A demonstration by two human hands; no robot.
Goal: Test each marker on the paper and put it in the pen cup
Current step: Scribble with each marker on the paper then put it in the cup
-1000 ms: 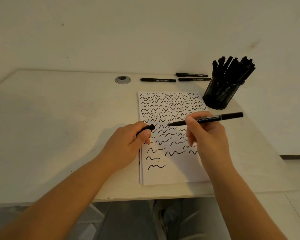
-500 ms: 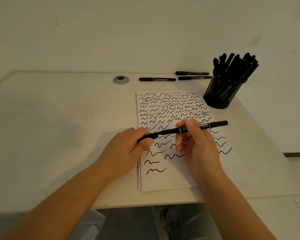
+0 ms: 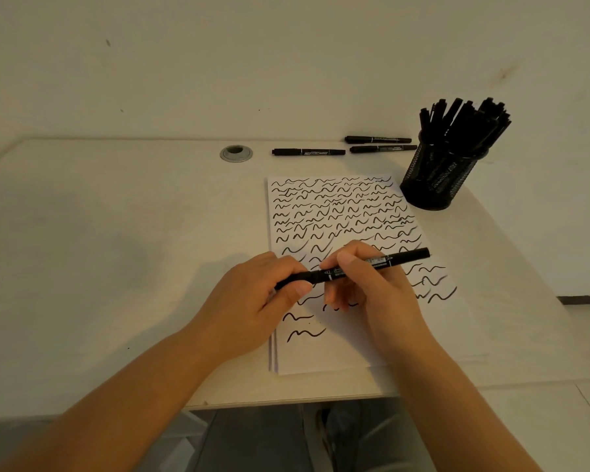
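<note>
along the table's (image 3: 116, 267) right half, a sheet of paper (image 3: 355, 349) full of black squiggles reaches the near edge. at the far right corner a mesh pen cup (image 3: 430, 185) stands crammed with markers. three loose markers (image 3: 309, 152) lie by the far edge. both hands meet above the paper: the left hand (image 3: 252, 304) curls round the marker's cap end, the right hand (image 3: 372, 291) pinches the marker (image 3: 372, 264) at mid-barrel. a skewed push could leave the cap loose; the crowded cup could tip on insertion. open room lies left; the right edge is close.
</note>
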